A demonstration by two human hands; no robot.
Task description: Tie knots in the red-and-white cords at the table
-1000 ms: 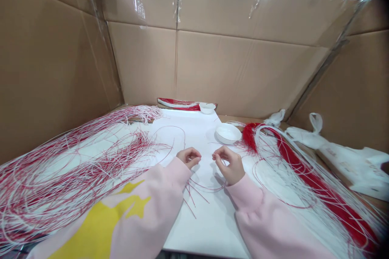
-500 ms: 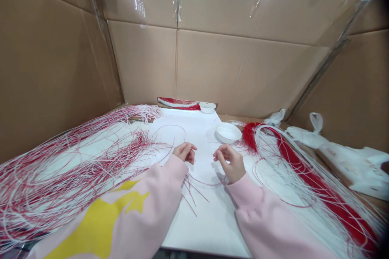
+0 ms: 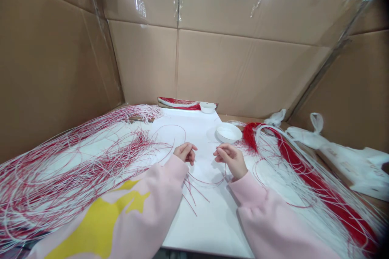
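My left hand (image 3: 186, 153) is closed in a pinch over the middle of the white work surface, with thin red cord at its fingers. Several cord ends stick out below it toward the front. From there a slack red cord (image 3: 206, 183) curves down and rises to my right hand (image 3: 232, 160). That hand is closed too, thumb against fingers, with the cord passing into it. The two hands are apart, about level with each other. What exactly lies between the fingertips is too small to see clearly.
Large bundles of red and white cords (image 3: 100, 170) spread over the left side. A red hank with white strands (image 3: 316, 182) lies on the right. Beyond my right hand stands a white bowl (image 3: 229, 132), with a smaller bowl (image 3: 208, 107) at the back. Cardboard walls (image 3: 212, 64) enclose the table.
My right hand has shifted slightly to the right and turned a little, and the cord now rises more steeply into it. My left hand has stayed almost still.
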